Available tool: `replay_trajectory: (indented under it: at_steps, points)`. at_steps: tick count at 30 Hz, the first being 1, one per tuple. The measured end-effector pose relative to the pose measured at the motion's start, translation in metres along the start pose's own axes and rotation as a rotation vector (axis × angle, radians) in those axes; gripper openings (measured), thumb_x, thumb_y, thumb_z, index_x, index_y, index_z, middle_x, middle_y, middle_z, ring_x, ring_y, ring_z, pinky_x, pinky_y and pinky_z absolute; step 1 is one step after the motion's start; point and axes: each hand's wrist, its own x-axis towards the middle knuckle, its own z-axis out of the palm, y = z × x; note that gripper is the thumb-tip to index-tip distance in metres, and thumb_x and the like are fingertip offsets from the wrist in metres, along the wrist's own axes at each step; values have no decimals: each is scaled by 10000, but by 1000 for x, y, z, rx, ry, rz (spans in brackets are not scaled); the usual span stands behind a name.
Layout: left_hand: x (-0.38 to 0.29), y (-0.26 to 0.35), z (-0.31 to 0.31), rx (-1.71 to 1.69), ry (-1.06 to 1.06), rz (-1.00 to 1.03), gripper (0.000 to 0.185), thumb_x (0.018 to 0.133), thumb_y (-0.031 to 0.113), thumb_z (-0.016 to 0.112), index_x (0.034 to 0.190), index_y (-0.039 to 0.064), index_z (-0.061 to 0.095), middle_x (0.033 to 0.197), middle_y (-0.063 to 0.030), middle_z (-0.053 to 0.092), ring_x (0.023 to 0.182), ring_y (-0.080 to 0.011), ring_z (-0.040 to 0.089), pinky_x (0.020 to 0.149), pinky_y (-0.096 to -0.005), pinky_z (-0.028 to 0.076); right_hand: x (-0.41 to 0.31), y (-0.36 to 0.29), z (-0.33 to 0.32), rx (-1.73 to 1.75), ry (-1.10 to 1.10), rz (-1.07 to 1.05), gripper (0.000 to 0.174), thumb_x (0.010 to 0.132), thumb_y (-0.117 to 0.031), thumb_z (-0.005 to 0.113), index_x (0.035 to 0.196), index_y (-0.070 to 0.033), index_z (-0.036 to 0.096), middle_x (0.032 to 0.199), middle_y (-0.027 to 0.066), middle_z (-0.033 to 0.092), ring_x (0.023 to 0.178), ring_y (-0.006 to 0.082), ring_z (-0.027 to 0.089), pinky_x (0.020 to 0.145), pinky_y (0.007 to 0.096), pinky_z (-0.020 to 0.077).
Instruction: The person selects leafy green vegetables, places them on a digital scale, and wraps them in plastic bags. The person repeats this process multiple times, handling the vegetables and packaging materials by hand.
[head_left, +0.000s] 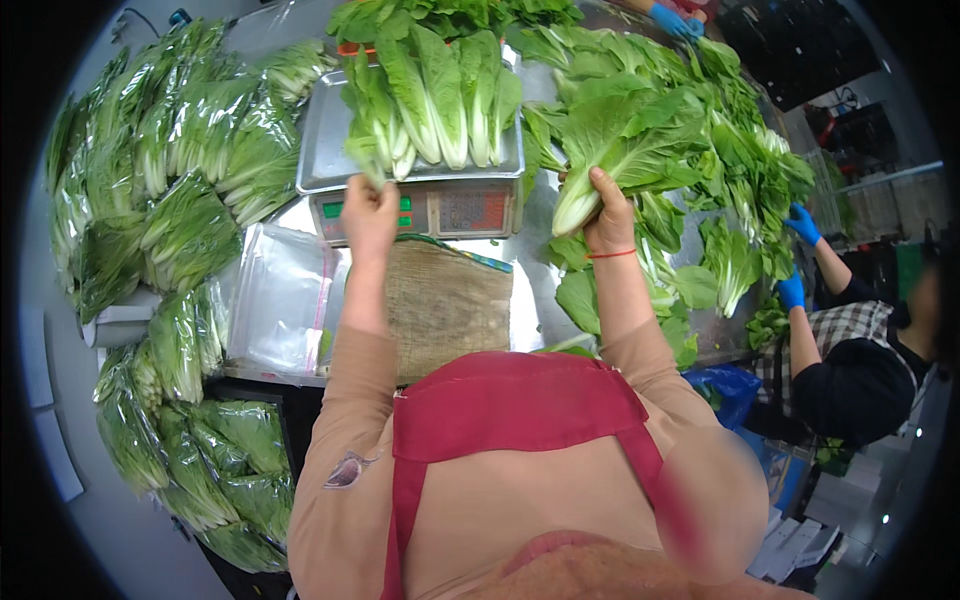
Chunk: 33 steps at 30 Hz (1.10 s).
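Note:
My left hand (373, 206) is at the front edge of the metal weighing pan (322, 142), its fingers closed on a small, blurred piece of green leaf (365, 160). Several heads of leafy greens (442, 105) lie side by side in the pan, white stems towards me. Over the table to the right, my right hand (611, 214) grips a leafy green head (626, 139) by its pale stem, thumb on top. Below the pan is the scale's panel (420, 212) with green displays and keys. A brown woven cloth (450, 307) lies in front of the scale.
Clear plastic bags (277, 300) are stacked left of the cloth. Bagged greens (195, 120) are heaped at the left, with more in a black crate (281, 427) below. Loose greens (727, 165) cover the right side. A co-worker (847, 345) in blue gloves stands there; another's gloved hands (675, 21) are at the top.

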Motion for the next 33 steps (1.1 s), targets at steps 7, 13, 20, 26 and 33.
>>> replay_trajectory:
  at_steps: [7, 13, 20, 26, 33]
  points:
    - [-85, 57, 25, -338, -179, 193, 274, 828, 65, 643, 1033, 5, 472, 858, -82, 573, 730, -136, 592, 668, -256, 494, -13, 6, -34, 175, 94, 24, 397, 838, -278, 604, 1090, 24, 550, 971, 162, 629, 872, 275, 617, 797, 387, 502]
    - [-101, 128, 99, -124, -438, 604, 621, 716, 279, 758, 1219, 17, 505, 1125, -187, 562, 1049, -345, 545, 873, -396, 464, -33, -12, -67, -40, 353, -112, 397, 808, -108, 691, 1162, -2, 545, 1087, 78, 595, 945, 184, 582, 846, 352, 480]
    - [-129, 111, 119, -144, -778, 406, 504, 809, 215, 658, 1228, -10, 490, 972, -146, 573, 877, -313, 599, 762, -360, 499, -75, -3, -61, -155, -40, 0, 451, 793, -52, 691, 1202, 3, 509, 1123, 87, 581, 980, 178, 577, 856, 316, 473]
    - [-127, 85, 101, -640, -918, -228, 367, 904, 49, 548, 1258, -12, 474, 1104, -77, 602, 951, -127, 583, 789, -267, 494, -73, 4, -33, -177, -82, 44, 427, 768, 12, 678, 1168, 1, 530, 1016, 85, 625, 895, 190, 614, 797, 310, 506]
    - [-21, 94, 4, -756, -179, 82, 502, 928, 99, 525, 1387, 5, 344, 1303, -145, 501, 1145, -205, 523, 947, -308, 445, -12, -9, -69, -449, 74, -92, 416, 730, -33, 708, 1111, 15, 546, 964, 132, 632, 772, 219, 632, 685, 325, 530]
